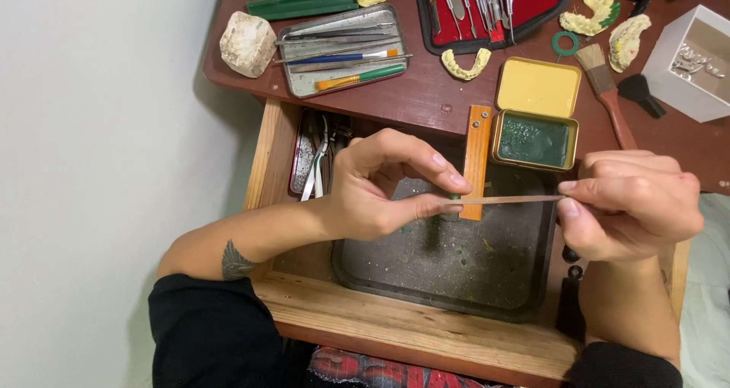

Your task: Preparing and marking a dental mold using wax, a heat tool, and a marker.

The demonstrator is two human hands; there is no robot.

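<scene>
Over dark tray [456, 274]: left hand [380, 186] and right hand [631, 205] fingers pinch thin strip [509, 199] ends.

1. I am looking down as my left hand [372, 186] is pinching one end of a thin flat strip [506, 200] between thumb and forefinger.
2. My right hand [631, 203] is pinching the other end, keeping the strip level.
3. The strip is hovering above a dark tray [456, 274] sitting in an open wooden drawer [395, 323].
4. An open yellow tin [536, 118] of green material is resting on the bench [426, 95] just beyond.
</scene>
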